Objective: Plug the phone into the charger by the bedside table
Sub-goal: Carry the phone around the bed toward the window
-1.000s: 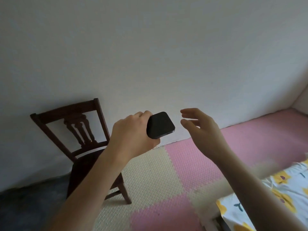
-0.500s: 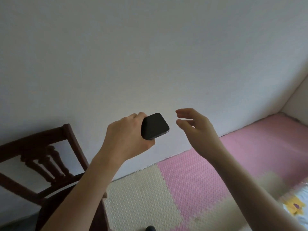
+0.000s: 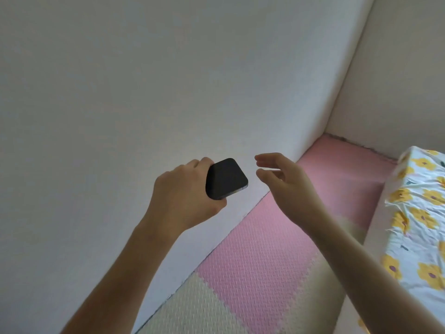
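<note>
My left hand (image 3: 183,191) grips a black phone (image 3: 227,178), whose dark end sticks out to the right of my fingers, held up in front of the white wall. My right hand (image 3: 286,182) hovers just right of the phone, fingers apart and slightly curled, holding nothing and not touching it. No charger, cable or bedside table is in view.
A white wall (image 3: 144,92) fills the left and top, meeting a second wall at a corner (image 3: 337,112). Pink (image 3: 260,261) and cream (image 3: 197,307) foam mats cover the floor. A bed with a yellow-flower sheet (image 3: 419,213) stands at the right edge.
The view has swung right: the dark wooden chair has left the frame, and the room corner and the bed have come in. Both hands keep the same pose, the phone still in the left.
</note>
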`<state>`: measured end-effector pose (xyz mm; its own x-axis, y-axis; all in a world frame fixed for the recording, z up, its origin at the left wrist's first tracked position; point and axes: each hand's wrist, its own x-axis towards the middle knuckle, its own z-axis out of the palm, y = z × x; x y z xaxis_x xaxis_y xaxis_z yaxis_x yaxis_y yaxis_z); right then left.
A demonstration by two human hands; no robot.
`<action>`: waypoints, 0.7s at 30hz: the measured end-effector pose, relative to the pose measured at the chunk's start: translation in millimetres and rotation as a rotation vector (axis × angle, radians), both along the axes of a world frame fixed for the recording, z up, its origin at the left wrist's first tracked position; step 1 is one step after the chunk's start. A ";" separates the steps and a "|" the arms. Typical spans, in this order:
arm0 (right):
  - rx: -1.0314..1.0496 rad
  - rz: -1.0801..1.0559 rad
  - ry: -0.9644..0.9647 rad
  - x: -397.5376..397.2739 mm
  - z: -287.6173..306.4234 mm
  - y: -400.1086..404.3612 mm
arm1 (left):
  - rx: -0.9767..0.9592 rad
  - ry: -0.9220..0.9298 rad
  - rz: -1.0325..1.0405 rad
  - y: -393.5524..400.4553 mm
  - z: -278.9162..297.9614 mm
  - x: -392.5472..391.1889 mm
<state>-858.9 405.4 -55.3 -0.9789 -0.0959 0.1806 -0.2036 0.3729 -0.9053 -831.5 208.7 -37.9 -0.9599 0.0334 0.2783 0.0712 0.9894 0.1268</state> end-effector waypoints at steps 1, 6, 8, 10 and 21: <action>-0.009 -0.039 0.000 -12.4 -0.8 8.3 | 0.006 -0.007 -0.032 7.1 -0.9 -19.2; -0.007 -0.194 0.017 -79.6 -5.8 60.0 | 0.017 -0.007 -0.189 56.6 -8.7 -113.4; -0.014 -0.247 0.025 -109.4 -6.8 83.3 | 0.020 -0.019 -0.242 81.2 -12.2 -150.5; -0.019 -0.294 0.041 -140.4 -6.5 106.9 | 0.021 -0.021 -0.296 107.5 -13.7 -190.3; 0.048 -0.494 0.085 -301.3 23.2 216.6 | 0.093 0.009 -0.468 225.8 4.4 -384.4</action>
